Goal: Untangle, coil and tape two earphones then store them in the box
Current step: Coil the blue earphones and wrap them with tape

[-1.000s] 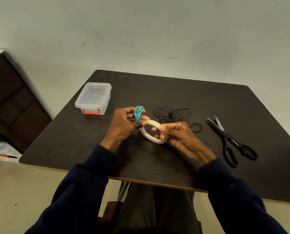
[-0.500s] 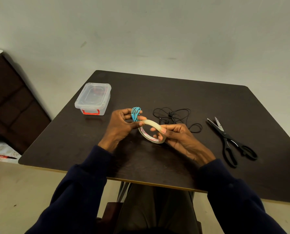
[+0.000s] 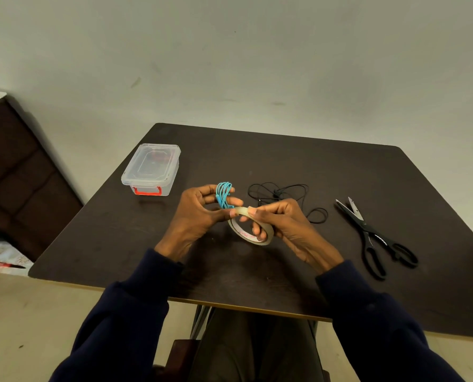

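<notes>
The left hand [image 3: 194,213] gripped the coiled blue earphone [image 3: 223,194] just left of the tape roll [image 3: 250,235], fingers curled round it, probably so the loops would not spring open. The right hand [image 3: 285,224] held the tape roll, fingertips pinching its top edge, seemingly to lift the free end. The black earphone [image 3: 279,194] lay loose behind the roll, the scissors [image 3: 373,238] well to its right, the closed box [image 3: 151,169] far left. Red print inside the roll was unreadable.

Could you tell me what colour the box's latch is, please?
The latch is red-orange; the head view shows it clearly.
</notes>
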A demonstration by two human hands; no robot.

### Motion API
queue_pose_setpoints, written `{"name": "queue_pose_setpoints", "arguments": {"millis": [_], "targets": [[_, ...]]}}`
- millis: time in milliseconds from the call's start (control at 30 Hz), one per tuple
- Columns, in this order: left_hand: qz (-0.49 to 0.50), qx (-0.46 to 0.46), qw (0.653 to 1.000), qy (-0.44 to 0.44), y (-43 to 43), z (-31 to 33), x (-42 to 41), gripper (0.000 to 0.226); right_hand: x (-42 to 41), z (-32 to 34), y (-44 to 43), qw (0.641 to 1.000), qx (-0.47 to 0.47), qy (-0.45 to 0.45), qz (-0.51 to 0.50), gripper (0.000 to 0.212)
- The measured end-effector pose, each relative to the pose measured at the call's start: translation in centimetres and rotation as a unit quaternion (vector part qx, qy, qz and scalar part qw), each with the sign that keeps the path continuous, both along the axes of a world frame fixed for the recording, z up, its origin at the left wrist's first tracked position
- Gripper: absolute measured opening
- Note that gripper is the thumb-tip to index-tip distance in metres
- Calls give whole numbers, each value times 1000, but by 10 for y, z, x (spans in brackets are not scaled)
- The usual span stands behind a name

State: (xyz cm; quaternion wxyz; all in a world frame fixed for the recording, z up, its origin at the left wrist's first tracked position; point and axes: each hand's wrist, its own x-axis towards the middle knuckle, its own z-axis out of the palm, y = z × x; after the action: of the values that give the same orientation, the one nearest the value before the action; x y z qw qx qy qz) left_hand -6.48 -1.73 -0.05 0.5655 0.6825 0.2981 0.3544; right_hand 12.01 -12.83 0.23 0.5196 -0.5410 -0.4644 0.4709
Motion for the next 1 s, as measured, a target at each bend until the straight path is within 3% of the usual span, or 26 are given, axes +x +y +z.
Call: {"name": "queue_pose_setpoints", "arguments": {"millis": [267,467,1000], "targets": [[1,42,999,33,-1,0,4,46,-5,-10,4,1000,-1,-8,-14,30],[-5,37,999,31,-2,2,11,41,2,-15,0,998,-3,68,-11,34],[4,5,1000,22,4,0,11,38,14,-23,-7,986,-5,158,61,29]]}}
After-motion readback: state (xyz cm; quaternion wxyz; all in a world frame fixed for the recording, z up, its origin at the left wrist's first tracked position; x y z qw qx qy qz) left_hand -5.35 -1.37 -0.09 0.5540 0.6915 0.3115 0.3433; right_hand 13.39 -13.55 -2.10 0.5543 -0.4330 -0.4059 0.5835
